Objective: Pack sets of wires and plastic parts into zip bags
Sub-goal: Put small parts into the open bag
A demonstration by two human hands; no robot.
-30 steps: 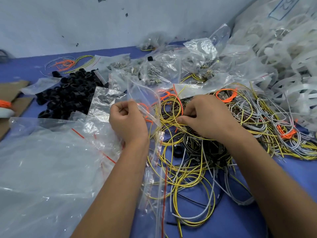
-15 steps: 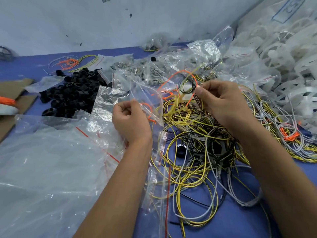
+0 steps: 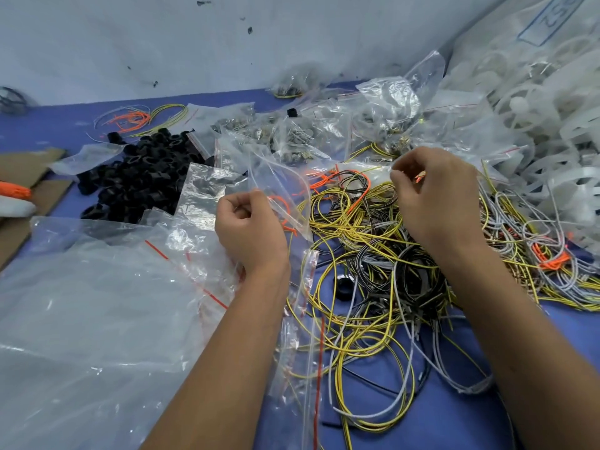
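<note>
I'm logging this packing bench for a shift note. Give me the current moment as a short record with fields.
left hand: left hand holds an open zip bag
bag contents: orange wire inside
right hand: right hand pinches a wire end above the wire pile
black parts: heap of black plastic parts left of the bag
surface: blue table

This looks like a small assembly or packing workbench, probably in a workshop or light factory rather than a home. A blue-covered table (image 3: 454,427) against a scuffed, marked white wall (image 3: 292,37) is heaped with bulk stock: a tangle of yellow, grey and black wires (image 3: 367,254), a pile of black plastic rings (image 3: 143,170), many clear zip bags (image 3: 97,303) and stacked white plastic parts (image 3: 552,102). Flattened cardboard (image 3: 19,196) lies at the left edge.
</note>
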